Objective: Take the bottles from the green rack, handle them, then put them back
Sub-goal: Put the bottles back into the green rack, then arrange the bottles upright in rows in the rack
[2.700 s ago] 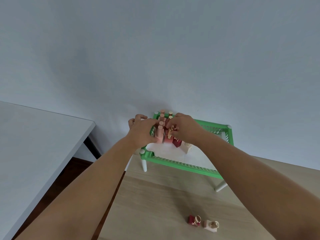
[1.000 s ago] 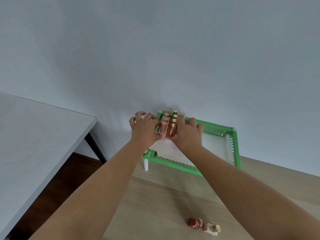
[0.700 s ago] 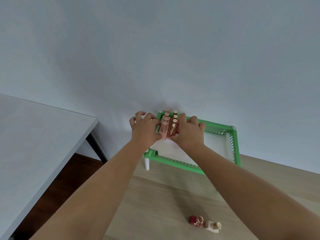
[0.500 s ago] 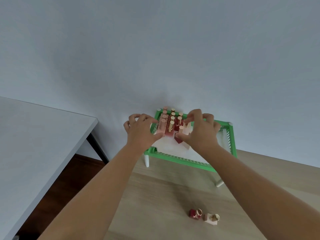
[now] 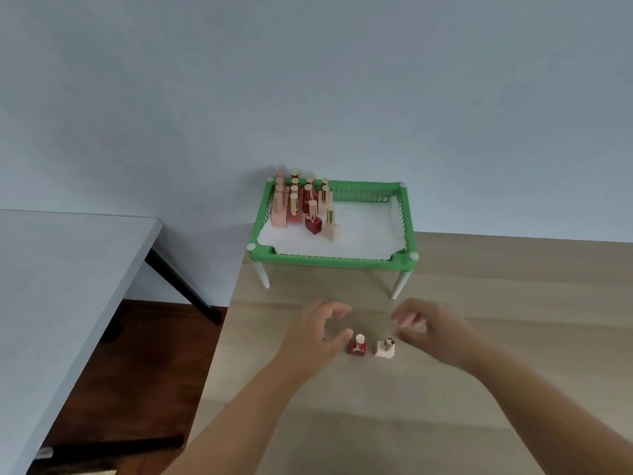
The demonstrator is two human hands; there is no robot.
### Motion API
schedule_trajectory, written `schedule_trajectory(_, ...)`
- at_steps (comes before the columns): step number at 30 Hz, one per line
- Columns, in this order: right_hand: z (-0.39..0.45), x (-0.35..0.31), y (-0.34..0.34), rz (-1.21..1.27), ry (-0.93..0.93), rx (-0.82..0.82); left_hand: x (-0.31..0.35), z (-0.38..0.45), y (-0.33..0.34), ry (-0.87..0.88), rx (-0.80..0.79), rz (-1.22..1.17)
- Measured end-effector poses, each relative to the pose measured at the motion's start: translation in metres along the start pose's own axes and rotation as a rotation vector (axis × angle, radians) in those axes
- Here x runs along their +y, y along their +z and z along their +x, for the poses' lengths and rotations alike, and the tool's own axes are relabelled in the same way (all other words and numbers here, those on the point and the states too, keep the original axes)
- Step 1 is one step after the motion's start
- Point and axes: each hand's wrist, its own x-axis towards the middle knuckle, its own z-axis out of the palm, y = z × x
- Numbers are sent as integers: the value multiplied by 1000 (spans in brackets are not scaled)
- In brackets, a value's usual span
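A green rack (image 5: 330,260) on white legs stands on the wooden table against the wall. Several small bottles (image 5: 301,205) with gold and pink caps are grouped in its back left corner. On the table nearer me stand a red bottle (image 5: 357,345) and a pale bottle (image 5: 385,348), side by side. My left hand (image 5: 317,334) hovers just left of the red bottle, fingers curled apart, holding nothing. My right hand (image 5: 430,329) hovers just right of the pale bottle, also open and empty.
The wooden table (image 5: 445,389) runs from the wall toward me. A grey table (image 5: 58,269) with black legs stands to the left, with dark floor (image 5: 137,371) in the gap between. A plain wall (image 5: 308,97) rises behind the rack.
Both hands have let go of the bottles in the rack and drawn back toward me, down to either side of the two bottles on the table. The view has tilted downward.
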Motion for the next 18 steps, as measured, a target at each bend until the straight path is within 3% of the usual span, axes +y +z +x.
schedule_trajectory(4, -11, 19, 20, -42, 55, -16, -5, -6, 27, -7, -165, 104)
schedule_trajectory(13, -7, 29, 42, -30, 136, 2, -5, -3, 53, -133, -135, 28)
schedule_trajectory(18, -1, 22, 51, -133, 123, -26, -1, -3, 49, -103, -113, 79)
